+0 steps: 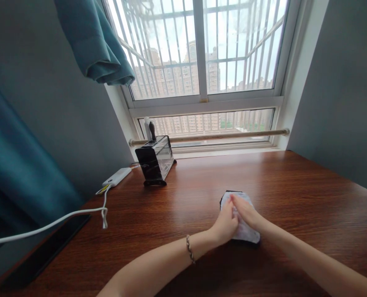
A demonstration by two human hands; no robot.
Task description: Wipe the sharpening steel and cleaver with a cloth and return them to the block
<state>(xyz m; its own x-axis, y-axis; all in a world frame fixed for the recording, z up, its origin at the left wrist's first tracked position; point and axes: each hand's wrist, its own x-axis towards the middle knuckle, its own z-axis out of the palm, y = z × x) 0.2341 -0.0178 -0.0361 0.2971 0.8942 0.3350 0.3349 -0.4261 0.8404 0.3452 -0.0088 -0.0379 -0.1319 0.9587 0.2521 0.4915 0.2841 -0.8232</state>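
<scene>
As it lay centre-right on the wooden desk point(294, 185), the folded white cloth point(248, 235) looked soft and light, best pinched at an edge; left hand point(225, 226) and right hand point(247, 212) pressed it, grip indiscernible

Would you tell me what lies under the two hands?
A pale, dark-edged cloth lies flat on the desk under the left hand and right hand. The hands cover its middle.
</scene>
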